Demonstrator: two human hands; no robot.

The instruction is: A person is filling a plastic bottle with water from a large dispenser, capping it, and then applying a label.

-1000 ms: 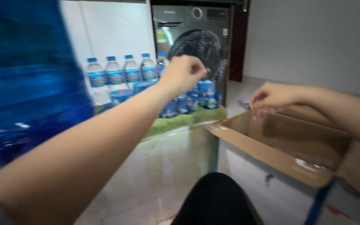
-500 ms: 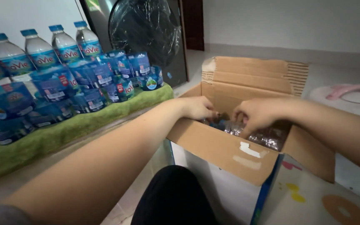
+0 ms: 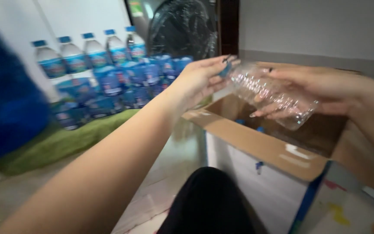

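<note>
Right hand (image 3: 325,93) grip closed round clear plastic bottle (image 3: 273,95), held level over open cardboard box (image 3: 278,151) — left hand (image 3: 200,80) pinching blue cap end; keep body steady, twist cap only.

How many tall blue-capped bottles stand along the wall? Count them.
5, in one row behind the small bottles: leftmost, second, third, fourth, fifth. Others may be hidden left.

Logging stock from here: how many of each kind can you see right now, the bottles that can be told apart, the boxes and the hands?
Clear empty plastic bottle, held over the box by left hand and right hand: 1
Upright blue-capped, blue-labelled water bottles at the wall: 5
Open brown cardboard box: 1
Hands: 2
Total: 9
The blurred blue packs below the upright bottles cannot be counted.
</note>
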